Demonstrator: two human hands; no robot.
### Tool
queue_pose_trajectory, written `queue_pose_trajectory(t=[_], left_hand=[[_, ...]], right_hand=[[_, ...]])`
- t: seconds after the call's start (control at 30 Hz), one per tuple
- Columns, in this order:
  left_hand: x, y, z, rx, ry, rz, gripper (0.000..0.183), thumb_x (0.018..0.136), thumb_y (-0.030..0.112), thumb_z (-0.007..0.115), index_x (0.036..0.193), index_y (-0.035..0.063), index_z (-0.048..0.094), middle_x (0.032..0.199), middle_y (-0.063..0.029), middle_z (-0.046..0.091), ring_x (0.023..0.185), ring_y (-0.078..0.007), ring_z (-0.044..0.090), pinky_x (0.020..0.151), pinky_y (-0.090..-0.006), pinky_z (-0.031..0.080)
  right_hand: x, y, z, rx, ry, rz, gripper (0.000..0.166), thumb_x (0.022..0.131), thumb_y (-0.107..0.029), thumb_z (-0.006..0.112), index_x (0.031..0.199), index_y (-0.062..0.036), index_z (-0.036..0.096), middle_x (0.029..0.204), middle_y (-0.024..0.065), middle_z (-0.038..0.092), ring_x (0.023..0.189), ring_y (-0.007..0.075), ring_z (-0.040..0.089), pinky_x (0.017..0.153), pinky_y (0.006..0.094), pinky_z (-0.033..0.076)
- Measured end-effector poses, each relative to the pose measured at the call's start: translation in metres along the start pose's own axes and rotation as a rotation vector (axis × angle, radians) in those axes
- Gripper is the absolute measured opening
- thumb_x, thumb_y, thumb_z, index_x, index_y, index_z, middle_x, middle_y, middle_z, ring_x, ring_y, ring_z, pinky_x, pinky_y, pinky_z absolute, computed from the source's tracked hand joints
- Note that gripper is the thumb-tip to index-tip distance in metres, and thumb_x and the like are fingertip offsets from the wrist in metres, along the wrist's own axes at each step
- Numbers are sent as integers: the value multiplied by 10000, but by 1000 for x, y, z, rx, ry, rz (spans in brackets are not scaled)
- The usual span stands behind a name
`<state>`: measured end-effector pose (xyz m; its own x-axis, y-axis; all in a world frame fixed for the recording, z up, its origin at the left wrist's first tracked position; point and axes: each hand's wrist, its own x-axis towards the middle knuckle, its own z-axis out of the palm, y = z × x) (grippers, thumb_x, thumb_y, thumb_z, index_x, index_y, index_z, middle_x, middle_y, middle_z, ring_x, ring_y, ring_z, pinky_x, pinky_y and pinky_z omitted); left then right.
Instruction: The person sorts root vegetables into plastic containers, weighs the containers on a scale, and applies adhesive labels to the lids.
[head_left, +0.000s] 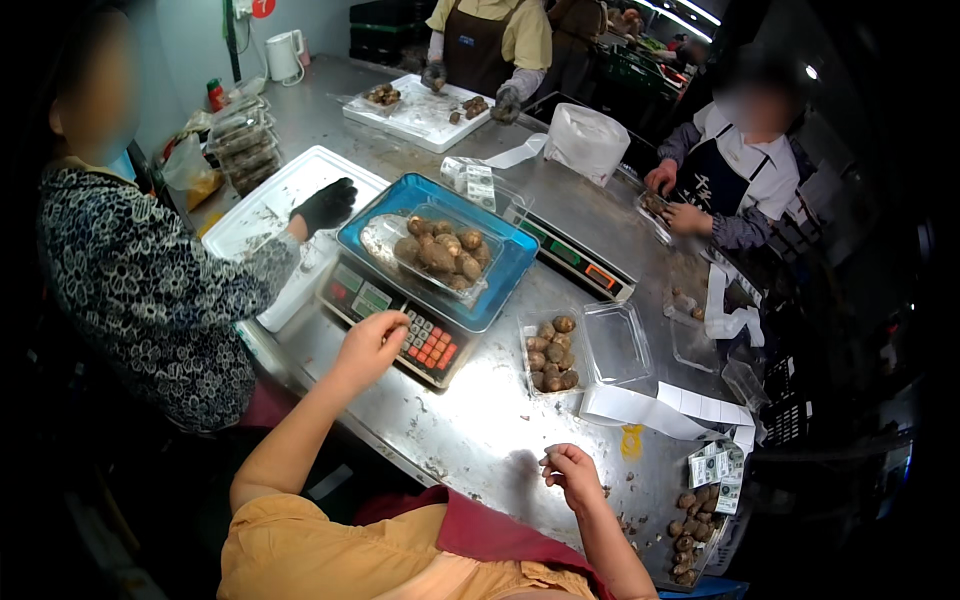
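My left hand (373, 346) hovers at the keypad (429, 341) of an electronic scale (337, 300), thumb and forefinger close together; whether they pinch anything is hidden. On the scale's blue tray (480, 307) rests an open transparent clamshell (480, 291) heaped with soil-covered taro corms (439, 251). My right hand (574, 476) hangs over the steel table, fingers loosely curled and apart, with nothing visible in them. Beyond it, a second open clamshell (616, 341) holds several taro corms (551, 356), its lid laid back to the right.
A co-worker's black-gloved hand (326, 204) reaches over a white foam tray (319, 161) at left. Strips of labels (637, 409) and loose taros (694, 529) lie at right. A second scale (574, 259) stands behind. Other people work across the steel table (450, 442).
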<state>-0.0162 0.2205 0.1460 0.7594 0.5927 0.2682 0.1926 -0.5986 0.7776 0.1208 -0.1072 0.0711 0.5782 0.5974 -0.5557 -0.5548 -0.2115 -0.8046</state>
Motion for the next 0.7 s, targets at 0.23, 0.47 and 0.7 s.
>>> queue_pose_trajectory(t=[0.23,0.47,0.7], left_hand=[[-51,9,29,21,-74,5,158,777,110,527,906,24,562,813,-111,580,701,-231,560,624,-300,441],[-15,12,26,-208,-155,100,145,802,72,490,896,-19,555,772,-105,583,634,-165,562,586,-260,444],[14,0,34,-321,-277,157,181,824,94,447,896,-35,552,573,-55,546,471,-90,486,465,-223,402]], right_hand=[[-10,57,6,-16,-115,9,102,819,-81,491,881,-15,540,752,58,576,599,110,539,489,217,438],[-6,52,11,-145,-73,-106,137,817,-84,495,921,-9,543,757,47,577,605,96,526,502,209,426],[28,71,50,-102,-51,-145,120,818,-75,478,903,-15,539,765,47,574,631,108,533,535,221,429]])
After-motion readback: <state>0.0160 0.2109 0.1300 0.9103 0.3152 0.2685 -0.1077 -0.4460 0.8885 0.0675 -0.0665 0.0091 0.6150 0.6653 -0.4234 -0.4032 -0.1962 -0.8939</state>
